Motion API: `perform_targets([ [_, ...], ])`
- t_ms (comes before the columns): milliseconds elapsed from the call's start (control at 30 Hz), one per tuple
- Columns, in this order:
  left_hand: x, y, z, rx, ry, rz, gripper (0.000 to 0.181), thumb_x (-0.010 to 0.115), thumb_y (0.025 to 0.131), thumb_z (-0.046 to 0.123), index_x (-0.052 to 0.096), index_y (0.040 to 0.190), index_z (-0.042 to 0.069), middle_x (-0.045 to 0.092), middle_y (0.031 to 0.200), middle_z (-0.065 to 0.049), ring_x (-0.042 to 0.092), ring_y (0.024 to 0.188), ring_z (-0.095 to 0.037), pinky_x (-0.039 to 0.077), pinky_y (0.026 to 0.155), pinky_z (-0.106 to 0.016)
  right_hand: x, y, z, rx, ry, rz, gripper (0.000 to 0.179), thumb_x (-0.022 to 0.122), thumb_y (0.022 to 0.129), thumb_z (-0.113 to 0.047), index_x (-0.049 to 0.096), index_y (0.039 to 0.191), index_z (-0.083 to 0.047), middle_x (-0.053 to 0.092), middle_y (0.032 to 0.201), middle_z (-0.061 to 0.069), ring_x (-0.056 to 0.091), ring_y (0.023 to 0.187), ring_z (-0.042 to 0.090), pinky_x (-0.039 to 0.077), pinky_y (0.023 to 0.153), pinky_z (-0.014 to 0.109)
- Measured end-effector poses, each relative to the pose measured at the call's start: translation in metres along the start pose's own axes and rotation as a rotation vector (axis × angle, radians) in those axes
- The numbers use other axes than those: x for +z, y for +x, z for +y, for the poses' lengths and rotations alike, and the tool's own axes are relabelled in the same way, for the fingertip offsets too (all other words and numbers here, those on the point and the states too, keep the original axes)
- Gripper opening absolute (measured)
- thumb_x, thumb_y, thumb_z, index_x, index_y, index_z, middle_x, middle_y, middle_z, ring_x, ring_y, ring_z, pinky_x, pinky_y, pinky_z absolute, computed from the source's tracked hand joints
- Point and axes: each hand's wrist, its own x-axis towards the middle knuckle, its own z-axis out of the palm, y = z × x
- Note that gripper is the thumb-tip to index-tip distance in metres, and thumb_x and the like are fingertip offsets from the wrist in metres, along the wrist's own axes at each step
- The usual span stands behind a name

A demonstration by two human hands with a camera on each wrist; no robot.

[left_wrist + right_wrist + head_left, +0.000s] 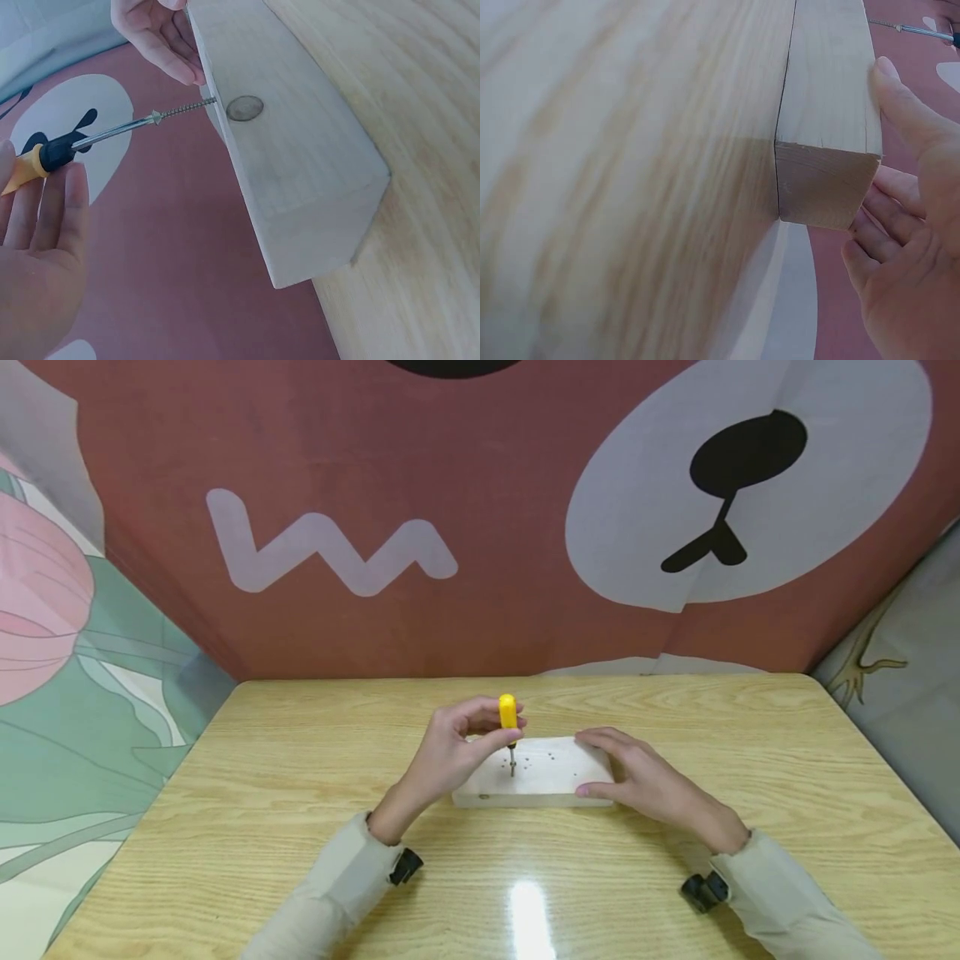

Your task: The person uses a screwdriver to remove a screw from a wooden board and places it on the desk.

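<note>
Filling the lower head view, a table (225, 827) had yellowish wood grain, rounded far corners and a white glare patch (530, 918) up front. Back wall (510, 631) was red-brown with a pale zigzag (364, 579), white oval (622, 527) and black nose (750, 452). Left wall (30, 902) carried a pink flower (37, 585) and green leaves (75, 768); right wall (915, 743) was grey with a brown branch (853, 677).

Block (547, 783) was pale wood, long and squared, lying lengthwise on the table: smooth faces, grainy cut end, round dark knot (245, 109) on the near side, small dark holes dotting the top. Sleeves (330, 889) were beige, black gadgets (406, 867) at the cuffs.

Screwdriver (507, 712) stood nearly upright over the block, left of its middle: yellow handle, black collar, thin silver shaft. Screw (187, 109) was metal, threaded, in line with the shaft, point at the top face; depth couldn't be told.

Left hand (450, 747) pinched the handle between thumb and fingers. Right hand (648, 777) gripped the block's right end, thumb near side, fingers far side.
</note>
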Motion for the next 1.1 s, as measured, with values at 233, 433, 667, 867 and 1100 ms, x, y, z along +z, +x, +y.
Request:
perform_targets([
  [233, 0.0029, 0.0011, 0.0013, 0.003, 0.055, 0.051, 0.025, 0.082, 0.076, -0.002, 0.065, 0.094, 0.001, 0.073, 0.085, -0.016, 0.064, 0.071, -0.007, 0.059, 0.066, -0.03, 0.0007, -0.0005, 0.0012, 0.0, 0.004, 0.005, 0.073, 0.078, 0.083, -0.04, 0.053, 0.139, -0.001, 0.054, 0.143, 0.016, 0.051, 0.133, 0.037, 0.044, 0.106, 0.055],
  [433, 0.0047, -0.0008, -0.005, 0.019, 0.071, 0.086, 0.018, 0.073, 0.085, -0.002, 0.069, 0.102, -0.003, 0.075, 0.093, -0.019, 0.071, 0.079, -0.012, 0.06, 0.072, -0.027, 0.0004, -0.001, 0.0002, 0.003, 0.013, 0.002, 0.072, 0.079, 0.083, -0.036, 0.052, 0.139, 0.0, 0.054, 0.143, 0.017, 0.05, 0.133, 0.037, 0.044, 0.107, 0.054],
  [667, 0.0039, -0.0002, -0.0033, 0.033, 0.049, 0.072, 0.024, 0.066, 0.094, 0.002, 0.067, 0.117, -0.002, 0.074, 0.107, -0.018, 0.074, 0.093, -0.029, 0.06, 0.082, -0.03, 0.0001, -0.0011, 0.0012, 0.015, 0.012, -0.001, 0.074, 0.076, 0.084, -0.042, 0.052, 0.14, 0.0, 0.053, 0.144, 0.018, 0.049, 0.134, 0.038, 0.043, 0.107, 0.056],
  [867, 0.0032, 0.0013, -0.0006, 0.024, 0.037, 0.084, 0.034, 0.071, 0.088, 0.001, 0.065, 0.122, -0.001, 0.075, 0.103, -0.019, 0.074, 0.086, -0.026, 0.061, 0.078, -0.03, 0.0003, -0.0016, 0.0021, 0.023, 0.012, -0.003, 0.074, 0.076, 0.084, -0.043, 0.052, 0.141, -0.002, 0.053, 0.144, 0.016, 0.049, 0.134, 0.037, 0.044, 0.107, 0.055],
  [1100, 0.0053, 0.0037, 0.0006, 0.047, 0.064, 0.1, 0.028, 0.079, 0.078, -0.002, 0.069, 0.105, -0.001, 0.075, 0.086, -0.018, 0.066, 0.07, -0.01, 0.058, 0.067, -0.025, 0.0005, -0.0012, 0.0019, 0.033, 0.01, -0.003, 0.075, 0.077, 0.083, -0.044, 0.052, 0.14, -0.002, 0.053, 0.144, 0.016, 0.05, 0.134, 0.038, 0.044, 0.107, 0.057],
])
